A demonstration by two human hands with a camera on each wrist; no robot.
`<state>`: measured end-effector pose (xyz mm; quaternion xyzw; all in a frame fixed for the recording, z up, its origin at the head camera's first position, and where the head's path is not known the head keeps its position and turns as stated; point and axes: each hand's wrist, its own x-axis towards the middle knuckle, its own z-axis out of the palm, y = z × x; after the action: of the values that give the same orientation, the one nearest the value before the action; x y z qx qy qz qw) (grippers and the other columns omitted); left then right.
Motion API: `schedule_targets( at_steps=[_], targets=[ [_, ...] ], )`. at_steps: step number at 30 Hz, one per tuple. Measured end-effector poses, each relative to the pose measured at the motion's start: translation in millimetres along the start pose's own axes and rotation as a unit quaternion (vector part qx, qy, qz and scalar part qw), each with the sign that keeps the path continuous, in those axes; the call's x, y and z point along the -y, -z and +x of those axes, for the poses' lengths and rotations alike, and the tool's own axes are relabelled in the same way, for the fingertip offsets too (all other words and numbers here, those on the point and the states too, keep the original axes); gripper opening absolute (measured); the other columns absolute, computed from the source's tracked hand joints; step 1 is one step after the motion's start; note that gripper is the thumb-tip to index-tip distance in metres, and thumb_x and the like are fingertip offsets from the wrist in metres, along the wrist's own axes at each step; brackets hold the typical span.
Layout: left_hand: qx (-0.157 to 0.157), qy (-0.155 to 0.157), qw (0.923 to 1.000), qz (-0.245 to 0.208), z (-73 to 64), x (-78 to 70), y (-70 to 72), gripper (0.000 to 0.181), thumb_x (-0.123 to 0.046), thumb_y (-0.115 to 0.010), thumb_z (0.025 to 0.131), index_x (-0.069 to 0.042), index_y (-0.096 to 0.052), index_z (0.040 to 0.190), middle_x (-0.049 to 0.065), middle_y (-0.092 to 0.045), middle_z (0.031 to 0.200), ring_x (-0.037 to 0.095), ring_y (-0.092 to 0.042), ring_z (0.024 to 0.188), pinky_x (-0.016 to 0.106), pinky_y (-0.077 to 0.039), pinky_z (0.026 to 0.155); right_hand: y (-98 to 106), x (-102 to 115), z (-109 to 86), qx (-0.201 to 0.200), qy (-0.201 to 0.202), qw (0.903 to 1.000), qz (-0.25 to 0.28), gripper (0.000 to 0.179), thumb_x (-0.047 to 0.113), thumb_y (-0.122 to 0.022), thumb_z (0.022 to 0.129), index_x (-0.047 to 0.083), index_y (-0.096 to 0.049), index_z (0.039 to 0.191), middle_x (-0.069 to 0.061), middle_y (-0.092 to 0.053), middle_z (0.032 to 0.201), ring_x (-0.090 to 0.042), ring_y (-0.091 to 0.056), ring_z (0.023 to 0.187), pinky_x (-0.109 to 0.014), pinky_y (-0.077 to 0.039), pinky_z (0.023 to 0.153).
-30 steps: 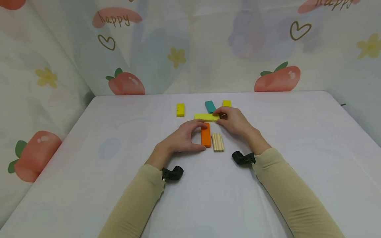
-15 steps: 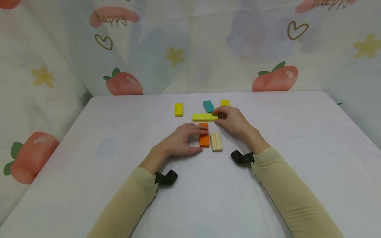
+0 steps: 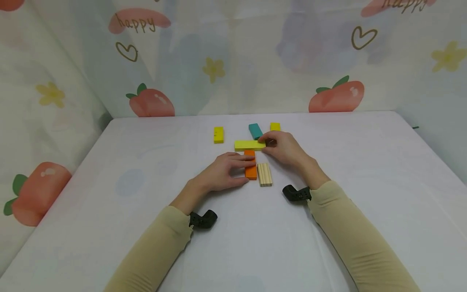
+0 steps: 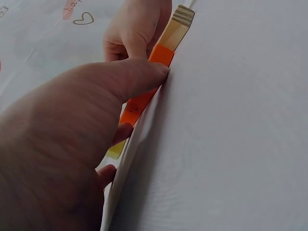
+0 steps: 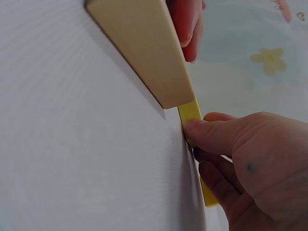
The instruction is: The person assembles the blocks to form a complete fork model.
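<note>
My left hand (image 3: 220,173) holds an orange block (image 3: 250,173) lengthwise, thumb at its near end and fingers across its far part. In the left wrist view the thumb lies against the orange block (image 4: 139,102). A long yellow block (image 3: 246,145) lies crosswise just beyond, its near side at the orange block's far end. My right hand (image 3: 286,149) pinches its right end between thumb and fingers, seen also on the yellow block (image 5: 189,111) in the right wrist view. Right of the orange block sits a plain wooden piece (image 3: 264,174) with stripes on top.
Farther back lie a teal block (image 3: 255,130), a small yellow block (image 3: 218,135) on the left, and another yellow block (image 3: 275,126) partly behind my right hand. A white cloth covers the table (image 3: 328,243). A printed curtain (image 3: 248,52) hangs behind its far edge.
The left fingers have come down from the orange block's far end to lie across it. Lately the orange block has shifted slightly away from me and the long yellow block slightly nearer, closing their gap.
</note>
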<state>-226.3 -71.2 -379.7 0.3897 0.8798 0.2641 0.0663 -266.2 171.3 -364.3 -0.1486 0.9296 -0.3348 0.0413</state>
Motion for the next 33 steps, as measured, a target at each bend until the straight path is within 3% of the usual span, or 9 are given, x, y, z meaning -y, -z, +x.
schedule_targets(
  at_steps=[33],
  targets=[
    [0.007,0.027,0.9996,-0.001,0.9,-0.4,-0.7,0.051,-0.029,-0.070,0.098,-0.019,-0.058,0.147,-0.006,-0.047,0.157,0.026,-0.036,0.148,0.046,-0.021,0.126,1.4,3.3,0.1,0.013,-0.001,0.9999,-0.002,0.030,0.007,-0.068,0.098,0.005,-0.068,0.128,-0.017,-0.064,0.134,-0.033,-0.057,0.124,-0.050,-0.042,0.113]
  ],
)
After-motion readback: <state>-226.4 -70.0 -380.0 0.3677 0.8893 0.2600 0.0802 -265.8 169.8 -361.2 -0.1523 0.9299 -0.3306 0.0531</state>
